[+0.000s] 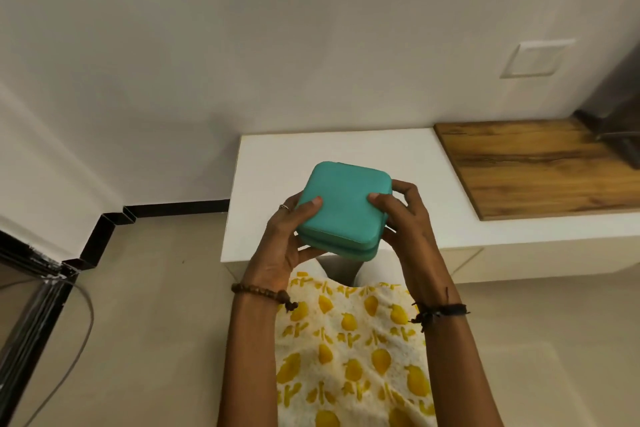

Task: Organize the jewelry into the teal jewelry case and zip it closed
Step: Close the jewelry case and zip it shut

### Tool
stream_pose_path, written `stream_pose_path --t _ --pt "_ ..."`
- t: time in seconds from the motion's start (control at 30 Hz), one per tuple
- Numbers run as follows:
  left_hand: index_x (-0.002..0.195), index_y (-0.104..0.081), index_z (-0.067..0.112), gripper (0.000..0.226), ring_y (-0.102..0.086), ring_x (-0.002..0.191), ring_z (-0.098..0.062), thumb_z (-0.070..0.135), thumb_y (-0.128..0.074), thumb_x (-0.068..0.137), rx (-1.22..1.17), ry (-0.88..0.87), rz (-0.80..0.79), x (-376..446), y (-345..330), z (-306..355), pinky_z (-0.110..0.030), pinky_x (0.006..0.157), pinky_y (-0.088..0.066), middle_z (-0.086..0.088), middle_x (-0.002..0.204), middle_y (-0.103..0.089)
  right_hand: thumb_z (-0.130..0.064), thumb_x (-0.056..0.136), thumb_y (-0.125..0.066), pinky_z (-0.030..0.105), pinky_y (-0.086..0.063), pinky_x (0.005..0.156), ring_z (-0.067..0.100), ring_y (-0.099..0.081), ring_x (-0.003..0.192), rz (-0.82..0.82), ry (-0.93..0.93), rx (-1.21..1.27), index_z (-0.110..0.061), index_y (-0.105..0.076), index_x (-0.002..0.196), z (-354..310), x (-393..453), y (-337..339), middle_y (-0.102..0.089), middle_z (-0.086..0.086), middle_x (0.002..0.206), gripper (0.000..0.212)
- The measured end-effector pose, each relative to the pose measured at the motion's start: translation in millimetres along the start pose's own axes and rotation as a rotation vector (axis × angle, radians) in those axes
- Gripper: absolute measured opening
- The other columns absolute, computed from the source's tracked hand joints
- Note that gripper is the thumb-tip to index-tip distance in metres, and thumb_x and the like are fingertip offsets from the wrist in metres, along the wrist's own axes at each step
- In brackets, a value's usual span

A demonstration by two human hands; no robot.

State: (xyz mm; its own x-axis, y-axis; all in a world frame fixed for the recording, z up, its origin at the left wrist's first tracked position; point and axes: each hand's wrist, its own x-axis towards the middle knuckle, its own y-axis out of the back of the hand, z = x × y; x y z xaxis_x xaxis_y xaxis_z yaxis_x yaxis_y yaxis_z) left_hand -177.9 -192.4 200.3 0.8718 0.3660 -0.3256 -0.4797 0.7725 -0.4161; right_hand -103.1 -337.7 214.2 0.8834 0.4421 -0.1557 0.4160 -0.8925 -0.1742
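The teal jewelry case (341, 208) is a closed, rounded square box, held up in the air above the front edge of a white low cabinet top (408, 163). My left hand (289, 236) grips its left side, thumb on the lid and fingers underneath. My right hand (403, 215) grips its right side the same way, thumb on the lid. The lid lies shut on the base, with the seam showing along the near edge. No jewelry is in sight.
A wooden panel (540, 166) adjoins the white top on the right, with a dark object (620, 121) at its far end. A white wall with a switch plate (535, 59) stands behind. Tiled floor lies to the left, with a dark frame and grey cable (69, 340).
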Motion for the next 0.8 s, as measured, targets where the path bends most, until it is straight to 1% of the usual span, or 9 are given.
stream_pose_path --t 0.07,0.13,0.23,0.33,0.43,0.5,0.6,0.7,0.8 --pt "0.096 -0.063 0.024 0.035 -0.068 0.075 -0.016 0.043 -0.067 0.066 0.015 0.067 -0.048 -7 6 4 -0.03 0.063 -0.058 0.0 0.094 -0.068 -0.025 0.082 -0.062 0.023 -0.053 0.065 0.012 -0.067 0.085 -0.023 -0.033 0.005 -0.018 -0.056 0.112 -4 -3 2 -0.068 0.0 0.1 0.032" --pt "0.09 -0.062 0.019 0.044 -0.065 0.06 -0.016 0.055 -0.053 0.066 0.006 0.144 -0.069 -12 9 8 -0.024 0.052 -0.054 -0.001 0.082 -0.067 -0.029 0.074 -0.059 0.028 -0.052 0.073 0.016 -0.066 0.09 -0.084 -0.07 0.007 -0.018 -0.062 0.108 -7 -3 6 -0.069 0.003 0.102 0.037" --pt "0.1 -0.062 0.012 0.062 -0.063 0.053 -0.016 0.062 -0.047 0.067 0.067 0.214 -0.102 -18 9 6 -0.022 0.05 -0.051 -0.002 0.071 -0.065 -0.025 0.078 -0.058 0.028 -0.051 0.077 0.017 -0.066 0.089 -0.214 -0.168 0.015 -0.02 -0.068 0.101 -13 -5 13 -0.072 0.004 0.1 0.026" --pt "0.097 -0.067 0.018 0.058 -0.064 0.058 -0.014 0.063 -0.046 0.067 0.142 0.228 -0.15 -23 3 -2 -0.026 0.055 -0.053 0.001 0.067 -0.067 -0.021 0.084 -0.055 0.025 -0.05 0.073 0.015 -0.065 0.082 -0.3 -0.229 -0.104 -0.024 -0.067 0.1 -21 0 18 -0.071 0.001 0.095 0.02" --pt "0.089 -0.067 0.025 0.042 -0.068 0.071 -0.017 0.059 -0.054 0.068 0.112 0.251 -0.182 -26 -4 -8 -0.036 0.069 -0.055 0.003 0.076 -0.072 -0.022 0.081 -0.063 0.026 -0.051 0.071 0.015 -0.064 0.081 -0.303 -0.253 -0.276 -0.027 -0.053 0.12 -26 9 14 -0.066 -0.001 0.098 0.041" --pt "0.089 -0.066 0.026 0.034 -0.069 0.073 -0.017 0.052 -0.062 0.069 0.071 0.245 -0.189 -28 -8 -10 -0.04 0.073 -0.054 0.004 0.079 -0.073 -0.023 0.082 -0.064 0.028 -0.051 0.073 0.017 -0.063 0.084 -0.272 -0.255 -0.315 -0.027 -0.045 0.126 -27 10 9 -0.064 0.001 0.101 0.048" --pt "0.092 -0.063 0.024 0.029 -0.07 0.071 -0.014 0.041 -0.063 0.068 0.001 0.208 -0.162 -32 -12 -9 -0.036 0.064 -0.057 0.006 0.078 -0.074 -0.034 0.079 -0.07 0.029 -0.052 0.07 0.019 -0.065 0.088 -0.195 -0.221 -0.268 -0.025 -0.043 0.124 -25 9 4 -0.065 0.006 0.106 0.053" --pt "0.098 -0.062 0.021 0.037 -0.07 0.078 -0.02 0.041 -0.059 0.066 -0.129 0.14 -0.062 -30 -17 -5 -0.035 0.059 -0.059 -0.001 0.09 -0.072 -0.051 0.067 -0.074 0.035 -0.054 0.077 0.025 -0.065 0.101 -0.141 -0.179 -0.143 -0.018 -0.045 0.128 -17 4 1 -0.065 0.009 0.115 0.075" --pt "0.1 -0.059 0.02 0.029 -0.065 0.088 -0.023 0.035 -0.062 0.075 -0.209 0.055 0.062 -28 -21 2 -0.035 0.066 -0.057 -0.005 0.099 -0.064 -0.038 0.078 -0.068 0.033 -0.054 0.086 0.019 -0.063 0.104 -0.082 -0.128 -0.049 -0.022 -0.042 0.129 -11 -6 -2 -0.059 0.001 0.116 0.06"
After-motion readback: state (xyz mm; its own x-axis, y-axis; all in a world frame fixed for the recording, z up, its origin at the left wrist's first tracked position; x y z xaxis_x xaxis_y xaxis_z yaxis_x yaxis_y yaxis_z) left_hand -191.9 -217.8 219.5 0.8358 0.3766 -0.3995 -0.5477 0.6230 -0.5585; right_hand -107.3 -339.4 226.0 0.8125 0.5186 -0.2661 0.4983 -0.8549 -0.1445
